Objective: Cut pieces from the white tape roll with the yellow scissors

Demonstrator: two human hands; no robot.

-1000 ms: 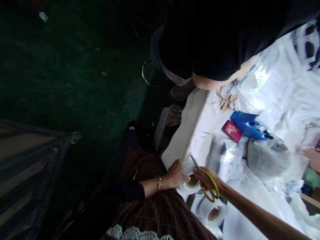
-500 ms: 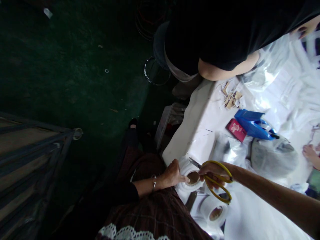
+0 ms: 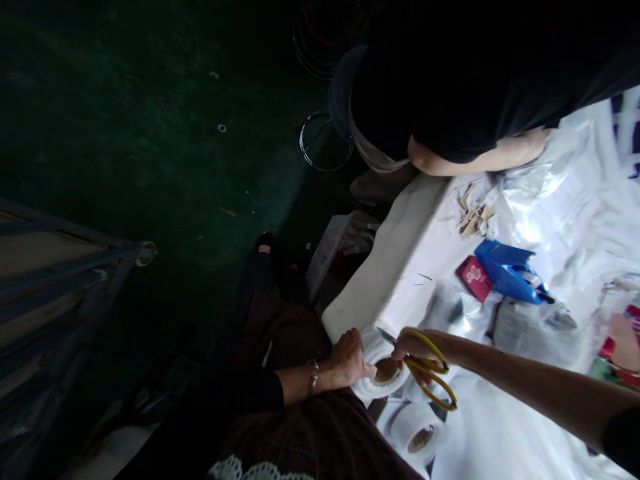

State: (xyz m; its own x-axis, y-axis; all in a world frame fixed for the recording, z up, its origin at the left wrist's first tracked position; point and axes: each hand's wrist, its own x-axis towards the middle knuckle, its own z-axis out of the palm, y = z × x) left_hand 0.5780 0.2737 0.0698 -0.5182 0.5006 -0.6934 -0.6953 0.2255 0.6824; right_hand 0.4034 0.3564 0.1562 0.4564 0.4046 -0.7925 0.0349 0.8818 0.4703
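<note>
My left hand (image 3: 349,360) grips the near side of a white roll (image 3: 369,385) at the table's edge, its thumb by the cardboard core. Scissors with yellow handles (image 3: 431,365) are in my right hand (image 3: 417,347), which is closed around them at the roll's right side. Their metal blades point up and left over the top of the roll and look nearly closed. A second white roll (image 3: 407,417) with a brown core lies just below on the white surface.
Beyond my hands, the white-covered table (image 3: 425,233) holds a blue dispenser (image 3: 510,272), a red box (image 3: 475,278), cardboard scraps (image 3: 473,217) and clear plastic bags. A person in black (image 3: 450,80) leans over its far side. A metal rack (image 3: 65,267) stands left.
The view has shifted a little. The scissors' yellow handles have turned slightly and look closer together. My left hand stays on the roll. At the right edge, red and green items now show.
</note>
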